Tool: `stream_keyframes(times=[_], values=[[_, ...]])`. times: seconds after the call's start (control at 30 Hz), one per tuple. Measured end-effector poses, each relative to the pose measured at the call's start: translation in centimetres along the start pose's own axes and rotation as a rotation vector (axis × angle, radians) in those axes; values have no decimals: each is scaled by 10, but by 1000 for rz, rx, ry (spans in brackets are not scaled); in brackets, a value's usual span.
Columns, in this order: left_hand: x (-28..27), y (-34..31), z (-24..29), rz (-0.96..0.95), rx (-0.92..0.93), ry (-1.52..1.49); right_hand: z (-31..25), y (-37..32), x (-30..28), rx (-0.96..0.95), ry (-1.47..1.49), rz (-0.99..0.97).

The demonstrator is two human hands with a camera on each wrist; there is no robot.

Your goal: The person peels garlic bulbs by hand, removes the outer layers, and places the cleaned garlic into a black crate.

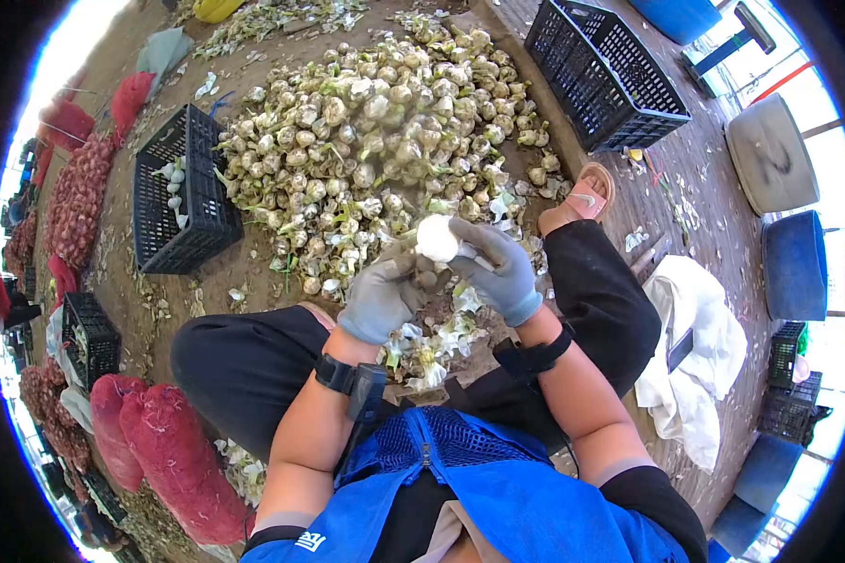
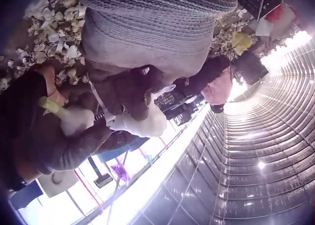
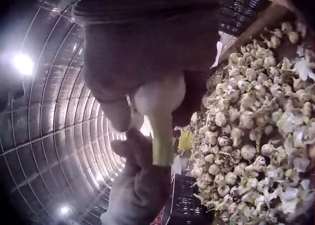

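Note:
Both hands wear grey work gloves and meet in front of the body, over the near edge of a heap of garlic bulbs [image 1: 385, 122]. Between them is a clean white garlic bulb [image 1: 437, 239]. The right hand [image 1: 499, 267] grips a bulb with a short green stem [image 3: 162, 151], its thumb and fingers closed round the white part. Curled fingers of the left hand [image 1: 385, 293] pinch at white garlic [image 2: 142, 122] from the other side. A thin pale strip [image 2: 101, 99] hangs by the left fingers in the left wrist view. Gloves hide part of the garlic.
One black crate [image 1: 183, 188] with a few white bulbs stands left of the heap, another crate [image 1: 606, 75] at the upper right. Loose peelings [image 1: 432, 352] lie between the legs. Red mesh sacks [image 1: 178, 460] are at the left, a white cloth [image 1: 695, 357] at the right.

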State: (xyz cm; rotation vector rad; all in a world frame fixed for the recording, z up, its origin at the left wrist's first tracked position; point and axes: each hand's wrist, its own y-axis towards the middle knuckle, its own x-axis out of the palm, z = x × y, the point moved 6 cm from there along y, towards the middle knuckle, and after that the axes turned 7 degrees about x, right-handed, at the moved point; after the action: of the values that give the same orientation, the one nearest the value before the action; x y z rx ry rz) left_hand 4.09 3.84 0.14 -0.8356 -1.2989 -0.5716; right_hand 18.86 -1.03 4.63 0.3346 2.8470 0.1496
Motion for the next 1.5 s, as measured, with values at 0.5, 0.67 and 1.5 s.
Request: stream_keyframes(times=[0.5, 0.67, 1.5], values=[[-19, 0, -2, 78, -52, 164, 26, 3, -3, 293, 410, 75], [-10, -4, -1, 229, -42, 817, 26, -3, -6, 286, 440, 116], [-1, -50, 386, 826, 897, 701, 77, -28, 50, 714, 189, -127]])
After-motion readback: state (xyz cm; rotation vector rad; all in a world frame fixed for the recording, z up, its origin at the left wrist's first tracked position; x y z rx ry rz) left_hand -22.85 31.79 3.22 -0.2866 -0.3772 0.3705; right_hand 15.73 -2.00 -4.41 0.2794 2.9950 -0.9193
